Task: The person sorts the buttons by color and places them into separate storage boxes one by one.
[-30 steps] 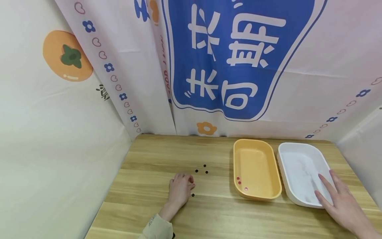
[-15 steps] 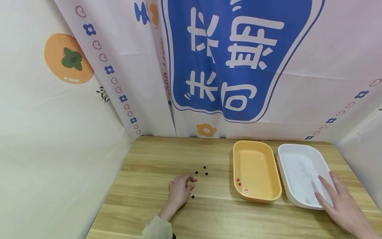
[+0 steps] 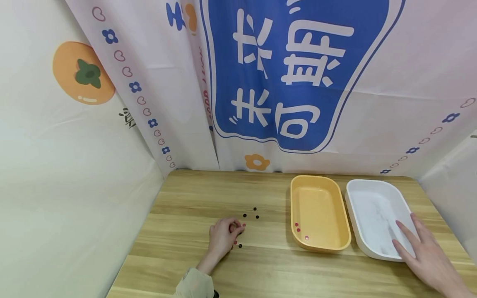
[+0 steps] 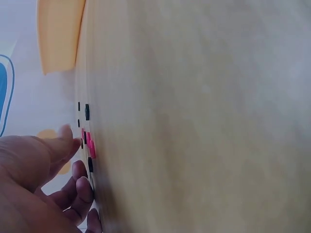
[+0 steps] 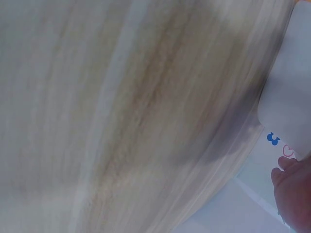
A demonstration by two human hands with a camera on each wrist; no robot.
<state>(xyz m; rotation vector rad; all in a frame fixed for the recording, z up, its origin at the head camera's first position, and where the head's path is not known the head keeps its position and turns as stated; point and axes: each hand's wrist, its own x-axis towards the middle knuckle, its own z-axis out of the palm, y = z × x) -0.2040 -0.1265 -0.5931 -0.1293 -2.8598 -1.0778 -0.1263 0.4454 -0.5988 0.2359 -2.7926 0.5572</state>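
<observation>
In the head view my left hand (image 3: 221, 236) is low over the wooden table (image 3: 179, 244), its thumb and index fingertips close together. Beside them is a small red disc (image 3: 244, 225); another red disc (image 3: 235, 243) lies under the hand. A small black disc (image 3: 240, 246) is near it. Several more black discs lie just beyond, one black disc (image 3: 244, 215) among them. In the left wrist view the left hand (image 4: 43, 170) has its other fingers curled. Whether anything is pinched is unclear. My right hand (image 3: 428, 256) spreads its fingers over the near right rim of the white tray (image 3: 352, 207).
A yellow tray (image 3: 293, 198) with several red or pink discs at its near left stands left of the white tray. A printed cloth (image 3: 391, 124) hangs behind the table, and a pale cloth (image 3: 74, 186) borders its left side.
My left thumb and index finger, apart half a second ago, have come closer together. A red disc has come into sight under the hand. The right hand has stayed in place.
</observation>
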